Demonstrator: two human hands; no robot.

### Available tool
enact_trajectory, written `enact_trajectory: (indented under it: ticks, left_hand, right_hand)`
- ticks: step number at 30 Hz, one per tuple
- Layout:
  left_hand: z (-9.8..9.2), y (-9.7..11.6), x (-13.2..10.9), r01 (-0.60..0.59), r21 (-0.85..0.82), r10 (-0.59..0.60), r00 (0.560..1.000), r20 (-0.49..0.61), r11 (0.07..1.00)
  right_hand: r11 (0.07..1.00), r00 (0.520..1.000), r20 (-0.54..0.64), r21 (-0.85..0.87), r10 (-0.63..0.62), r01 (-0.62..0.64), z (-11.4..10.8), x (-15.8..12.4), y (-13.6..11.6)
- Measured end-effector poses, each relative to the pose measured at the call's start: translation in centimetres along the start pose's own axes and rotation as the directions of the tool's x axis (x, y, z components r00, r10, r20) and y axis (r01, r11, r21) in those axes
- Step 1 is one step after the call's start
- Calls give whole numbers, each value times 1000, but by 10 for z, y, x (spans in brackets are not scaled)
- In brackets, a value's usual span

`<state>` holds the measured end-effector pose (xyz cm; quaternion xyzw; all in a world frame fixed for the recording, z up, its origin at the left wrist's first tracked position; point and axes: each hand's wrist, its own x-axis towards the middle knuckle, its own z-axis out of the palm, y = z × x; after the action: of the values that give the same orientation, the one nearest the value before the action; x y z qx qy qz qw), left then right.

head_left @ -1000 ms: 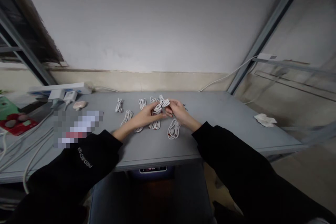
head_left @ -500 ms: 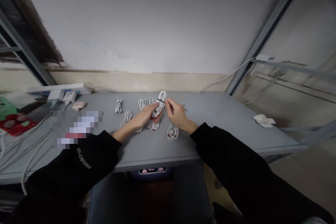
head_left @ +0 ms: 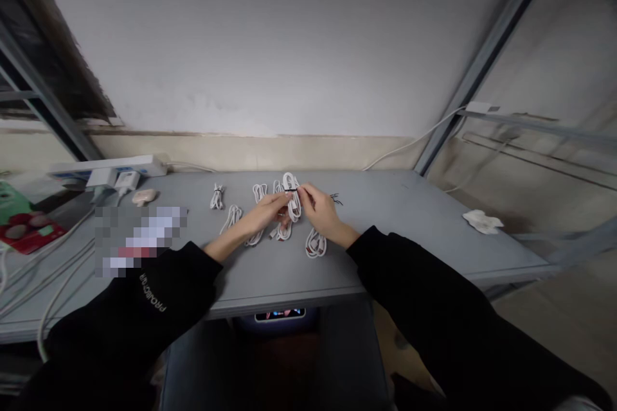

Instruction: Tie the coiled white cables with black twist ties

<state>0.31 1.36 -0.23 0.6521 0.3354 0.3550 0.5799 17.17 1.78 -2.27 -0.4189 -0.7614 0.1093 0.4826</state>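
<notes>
Right, left hand (head_left: 267,210) pinched the coiled white cable bundle (head_left: 292,198) upright just above the grey surface (head_left: 400,221), right hand (head_left: 322,210) closed on the thin black tie (head_left: 290,190) round its middle: binding it, seemingly; twisting tight would need a steady pinch.

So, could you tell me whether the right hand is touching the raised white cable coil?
Touching. The head view shows the right hand pinching the white cable coil, with the left hand holding its other side.
</notes>
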Motion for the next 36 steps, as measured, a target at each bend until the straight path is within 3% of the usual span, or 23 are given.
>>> enact_trajectory:
  ticks: [7, 10, 13, 16, 19, 24, 29, 33, 36]
  left_hand:
    - [-6, -6, 2, -20, -30, 19, 999, -33, 999]
    - [-6, 0, -1, -27, -28, 25, 998, -62, 999]
    - [-5, 6, -3, -45, -35, 41, 993, -110, 998]
    - [-5, 8, -3, -65, -26, 61, 988, -140, 998]
    - [-9, 8, -3, -85, 17, 87, 984, -158, 996]
    - [-15, 7, -1, -129, 173, 167, 960, -227, 977]
    - [-27, 8, 5, -113, 201, 188, 891, -412, 973]
    - [-44, 8, 8, -78, 240, 211, 773, -599, 968]
    - [-61, 8, 9, -19, 346, 261, 697, -668, 938]
  right_hand:
    - [958, 999, -11, 284, 48, -43, 8, 4, 9]
    - [876, 984, 67, 447, 167, -179, 8, 8, 12]
    - [758, 932, 208, 542, 296, -362, 6, 11, 12]
    - [677, 894, 271, 585, 356, -447, 2, 13, 10]
    - [654, 882, 264, 595, 391, -468, 2, 13, 7]
    - [649, 915, 247, 646, 319, -401, 4, 12, 5]
    - [710, 932, 175, 608, 317, -355, 2, 13, 7]
    - [739, 922, 117, 565, 369, -367, 1, 14, 10]
    - [761, 915, 91, 527, 392, -378, 3, 14, 15]
